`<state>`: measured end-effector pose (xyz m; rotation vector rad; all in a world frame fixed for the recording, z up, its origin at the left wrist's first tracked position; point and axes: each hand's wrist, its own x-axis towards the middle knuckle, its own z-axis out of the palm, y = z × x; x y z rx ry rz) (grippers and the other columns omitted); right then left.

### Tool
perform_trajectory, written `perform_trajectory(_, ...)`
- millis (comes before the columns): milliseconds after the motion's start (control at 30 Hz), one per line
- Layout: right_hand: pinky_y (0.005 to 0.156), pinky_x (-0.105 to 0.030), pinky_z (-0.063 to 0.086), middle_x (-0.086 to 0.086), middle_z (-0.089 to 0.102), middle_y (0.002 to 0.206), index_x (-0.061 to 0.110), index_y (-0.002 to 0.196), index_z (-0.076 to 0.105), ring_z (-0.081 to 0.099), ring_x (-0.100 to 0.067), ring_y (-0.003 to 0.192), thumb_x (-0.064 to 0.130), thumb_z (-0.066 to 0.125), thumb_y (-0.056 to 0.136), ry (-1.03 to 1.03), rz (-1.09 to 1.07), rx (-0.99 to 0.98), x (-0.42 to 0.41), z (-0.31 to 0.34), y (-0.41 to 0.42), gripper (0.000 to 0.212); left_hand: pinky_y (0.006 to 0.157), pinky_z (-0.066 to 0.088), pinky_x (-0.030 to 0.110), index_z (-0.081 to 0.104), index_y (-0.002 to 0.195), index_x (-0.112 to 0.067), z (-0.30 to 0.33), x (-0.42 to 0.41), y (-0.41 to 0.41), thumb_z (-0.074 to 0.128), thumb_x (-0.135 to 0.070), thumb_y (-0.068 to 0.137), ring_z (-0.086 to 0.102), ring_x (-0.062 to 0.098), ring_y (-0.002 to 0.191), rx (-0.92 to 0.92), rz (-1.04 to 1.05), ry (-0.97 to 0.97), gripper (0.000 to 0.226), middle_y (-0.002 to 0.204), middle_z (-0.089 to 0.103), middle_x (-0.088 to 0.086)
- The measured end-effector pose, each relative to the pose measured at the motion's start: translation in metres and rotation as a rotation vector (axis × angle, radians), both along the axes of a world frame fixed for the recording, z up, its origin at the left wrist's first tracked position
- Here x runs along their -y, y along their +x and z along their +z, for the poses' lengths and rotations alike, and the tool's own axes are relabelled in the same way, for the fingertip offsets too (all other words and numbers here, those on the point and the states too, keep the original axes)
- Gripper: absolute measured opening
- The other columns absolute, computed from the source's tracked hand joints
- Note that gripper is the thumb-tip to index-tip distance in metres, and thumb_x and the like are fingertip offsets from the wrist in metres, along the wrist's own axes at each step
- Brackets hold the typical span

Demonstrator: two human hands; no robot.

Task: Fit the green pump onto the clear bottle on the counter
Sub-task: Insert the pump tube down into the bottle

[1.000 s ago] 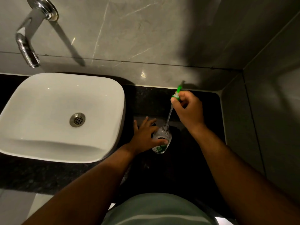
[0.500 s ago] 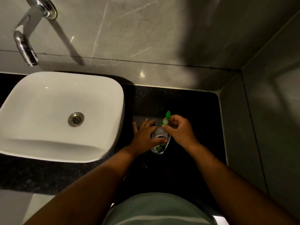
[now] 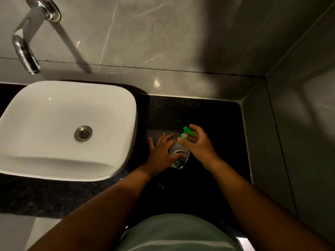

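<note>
Now left hand point(image 3: 164, 153) wrapped around clear bottle point(image 3: 178, 156), right hand point(image 3: 196, 144) half-open, fingertips seemingly on green pump point(image 3: 186, 132).

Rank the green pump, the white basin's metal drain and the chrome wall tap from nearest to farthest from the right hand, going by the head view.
1. Green pump: on the clear bottle, at the fingers of the right hand.
2. Metal drain: in the white basin, off to the left.
3. Chrome wall tap: on the wall, far upper left.

Glossy white ceramic basin point(image 3: 54, 160), polished chrome tap point(image 3: 25, 51), speckled dark stone counter point(image 3: 181, 109)
</note>
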<state>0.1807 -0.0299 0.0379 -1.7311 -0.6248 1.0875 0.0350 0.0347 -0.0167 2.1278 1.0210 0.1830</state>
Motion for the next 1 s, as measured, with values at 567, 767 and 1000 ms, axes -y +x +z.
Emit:
perform_trajectory(567,0.088,-0.020,0.050,0.004,0.059,0.117,0.020,0.138,0.046,0.055,-0.002,0.108,0.012,0.079,0.076,0.010,0.173,0.120,-0.008,0.010,0.011,0.070,0.102,-0.028,0.045,0.049,0.133,-0.036,-0.003,-0.004,0.000,0.048,-0.083,0.070,0.009,0.008,0.142,0.002,0.032,0.016,0.078,0.152,0.030,-0.012)
perform_trajectory(767,0.064,-0.008,0.041,0.016,0.054,0.095,0.025,0.128,0.049,0.055,0.002,0.084,0.033,0.087,0.065,-0.034,0.082,0.241,-0.006,0.008,0.003,0.074,0.098,-0.033,0.037,0.043,0.130,-0.048,-0.007,0.001,0.000,0.050,-0.083,0.070,0.008,0.005,0.141,0.047,0.044,-0.011,0.070,0.150,0.032,-0.014)
perform_trajectory(1000,0.078,-0.002,0.047,0.006,0.060,0.114,0.018,0.142,0.040,0.057,0.000,0.105,0.005,0.071,0.081,0.058,0.142,0.168,-0.001,0.004,0.007,0.070,0.102,-0.028,0.043,0.047,0.133,-0.040,-0.007,-0.002,-0.001,0.049,-0.084,0.070,0.009,0.007,0.142,0.012,0.059,0.007,0.077,0.151,0.031,-0.016)
